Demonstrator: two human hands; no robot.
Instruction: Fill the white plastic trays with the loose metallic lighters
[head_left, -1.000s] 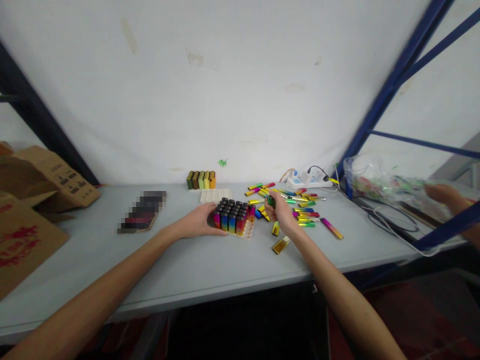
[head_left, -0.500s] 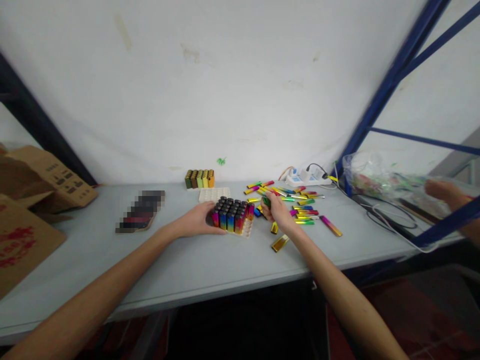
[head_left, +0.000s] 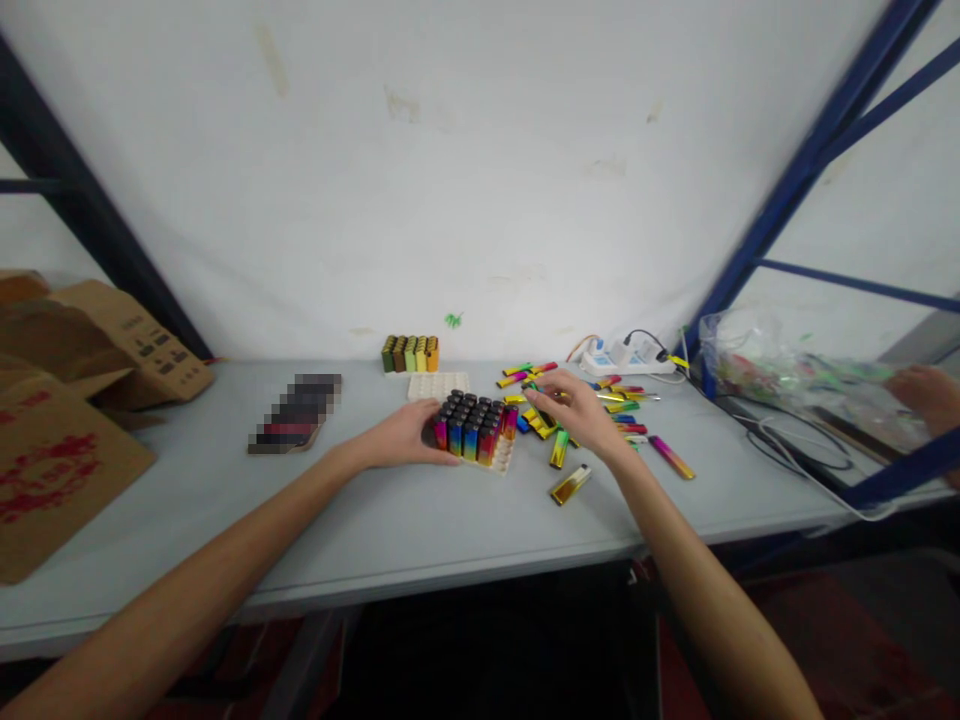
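Observation:
Several shiny multicoloured lighters with black tops stand upright in rows in a pale tray. My left hand is wrapped around the left side of this block, thumb along the front. Just right of the tray, my right hand has its fingers and thumb closed on a green-and-gold lighter case, partly hidden by the fingers. Around and below that hand lie loose metallic cases, among them a green-yellow one and a gold one nearer the table edge.
Behind the block are a second pale tray and an upright group of gold-green cases. A blurred-out dark object and cardboard boxes are leftward. A power strip, cables and another person's hand are rightward.
The view has shifted slightly. My right hand has lifted a little and its fingers have extended, leaving more of the case below it visible. My left hand stays on the block.

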